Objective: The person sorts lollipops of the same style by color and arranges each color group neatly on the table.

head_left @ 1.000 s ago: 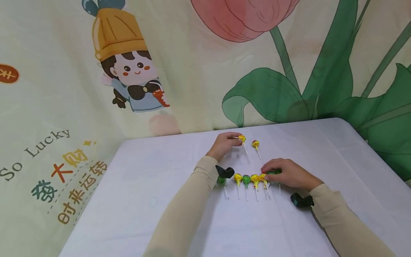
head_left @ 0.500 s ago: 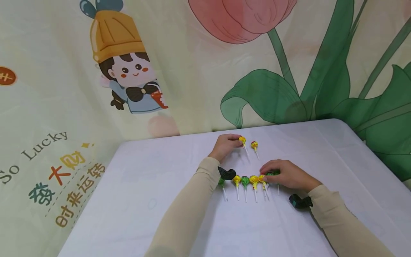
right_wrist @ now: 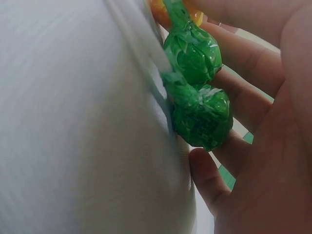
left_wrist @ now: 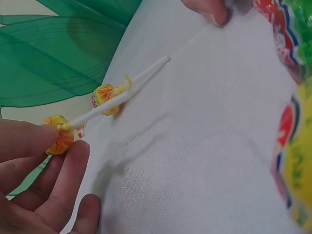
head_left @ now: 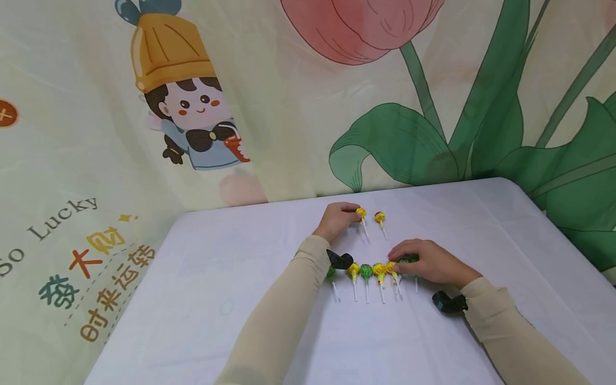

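In the head view my left hand (head_left: 336,220) pinches a yellow lollipop (head_left: 361,213) by its wrapped head, the white stick slanting down to the right. The left wrist view has the thumb on one side of that head (left_wrist: 61,139) and fingers on the other. Just right of it a yellow and red lollipop (head_left: 379,217) lies on the table. My right hand (head_left: 430,262) curls round the right end of a lollipop row, its thumb by a yellow one (head_left: 392,268). Two green lollipops (right_wrist: 192,53) sit within its fingers in the right wrist view.
The row runs leftward with a yellow lollipop (head_left: 379,270), a green lollipop (head_left: 366,271) and others, sticks toward me. The leftmost green lollipop (head_left: 331,274) is partly behind the left wrist camera (head_left: 340,260). A white cloth covers the table (head_left: 192,299); a printed curtain (head_left: 284,123) hangs behind.
The lollipop in my left hand has sunk slightly toward the table beside the loose one. The right hand keeps its place on the row. The head view has shifted a little.
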Motion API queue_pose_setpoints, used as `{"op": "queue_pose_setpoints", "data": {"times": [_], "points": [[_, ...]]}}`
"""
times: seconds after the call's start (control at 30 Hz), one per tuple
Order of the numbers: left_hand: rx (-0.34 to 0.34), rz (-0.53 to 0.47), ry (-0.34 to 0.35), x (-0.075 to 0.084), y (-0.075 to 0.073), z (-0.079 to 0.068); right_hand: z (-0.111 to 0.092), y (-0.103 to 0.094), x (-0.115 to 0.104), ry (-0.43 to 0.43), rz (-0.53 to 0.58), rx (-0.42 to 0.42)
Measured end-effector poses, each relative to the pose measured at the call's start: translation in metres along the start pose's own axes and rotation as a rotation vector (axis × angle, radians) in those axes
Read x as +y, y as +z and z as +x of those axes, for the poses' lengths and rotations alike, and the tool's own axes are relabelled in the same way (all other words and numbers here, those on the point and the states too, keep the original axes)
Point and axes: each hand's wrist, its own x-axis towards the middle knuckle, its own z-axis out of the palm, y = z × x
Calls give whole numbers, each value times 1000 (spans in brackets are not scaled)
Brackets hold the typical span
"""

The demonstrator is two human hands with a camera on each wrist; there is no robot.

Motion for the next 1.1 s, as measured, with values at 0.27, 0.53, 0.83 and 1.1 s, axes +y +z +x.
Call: {"op": "queue_pose_setpoints", "data": {"times": [0.27,0.53,0.83,1.1], "points": [[-4,55,-33,5,1,3,1,0,3,-6,11,5],[-12,65,-39,5,8,6,1,-1,4,1,20,3],[-1,82,-65,5,14,9,0,0,4,4,26,5],[9,157,-59,5,18,11,-1,1,3,7,20,19]]}}
